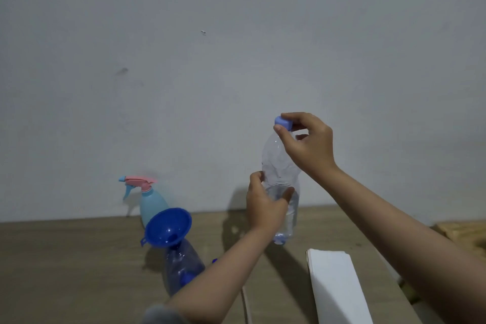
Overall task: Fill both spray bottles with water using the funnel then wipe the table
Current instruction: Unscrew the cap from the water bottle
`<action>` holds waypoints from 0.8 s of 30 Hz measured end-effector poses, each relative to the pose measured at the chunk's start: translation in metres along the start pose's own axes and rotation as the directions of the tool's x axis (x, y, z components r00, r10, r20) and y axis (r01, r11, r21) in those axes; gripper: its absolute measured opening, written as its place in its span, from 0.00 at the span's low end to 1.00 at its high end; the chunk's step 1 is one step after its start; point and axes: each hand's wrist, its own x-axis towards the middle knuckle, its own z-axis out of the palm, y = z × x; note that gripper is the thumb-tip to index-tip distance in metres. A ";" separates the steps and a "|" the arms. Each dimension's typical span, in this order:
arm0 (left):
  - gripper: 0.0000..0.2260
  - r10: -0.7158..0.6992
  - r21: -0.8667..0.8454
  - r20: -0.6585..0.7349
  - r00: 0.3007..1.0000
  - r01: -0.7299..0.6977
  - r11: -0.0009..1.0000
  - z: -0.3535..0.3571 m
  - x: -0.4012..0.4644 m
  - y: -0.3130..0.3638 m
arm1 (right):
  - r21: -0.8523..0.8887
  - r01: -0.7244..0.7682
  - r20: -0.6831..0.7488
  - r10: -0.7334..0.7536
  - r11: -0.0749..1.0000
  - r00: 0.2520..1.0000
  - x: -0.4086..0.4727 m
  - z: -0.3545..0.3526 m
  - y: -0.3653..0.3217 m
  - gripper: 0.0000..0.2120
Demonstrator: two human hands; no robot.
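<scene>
Bare counter (65,258) stretches wide to the left of the light blue spray bottle (152,202) at the wall. The blue funnel (168,226), seated in the clear bottle (182,265), stands just in front of it, blocking the left-centre. The left forearm crosses right beside that bottle. White folded paper (339,287) covers the near right; between lies a narrow lane.

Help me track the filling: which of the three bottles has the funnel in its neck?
The dark blue translucent spray bottle, nearest the camera, carries the blue funnel. The light blue spray bottle keeps its pink trigger head; the clear water bottle is capped.
</scene>
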 end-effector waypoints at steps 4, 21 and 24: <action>0.25 0.011 -0.024 0.042 0.999 -0.010 1.000 -0.031 -0.041 0.005 | 0.018 -0.017 0.014 0.017 1.000 1.000 -0.027 -0.012 -0.028 0.09; 0.34 0.050 -0.068 0.035 0.998 -0.048 0.997 -0.087 -0.116 0.017 | -0.173 -0.013 0.375 0.078 0.985 0.924 -0.070 -0.051 -0.089 0.13; 0.37 0.092 -0.074 0.074 0.993 -0.087 0.993 -0.090 -0.113 0.037 | -0.228 -0.001 0.413 0.098 0.974 0.905 -0.062 -0.053 -0.097 0.15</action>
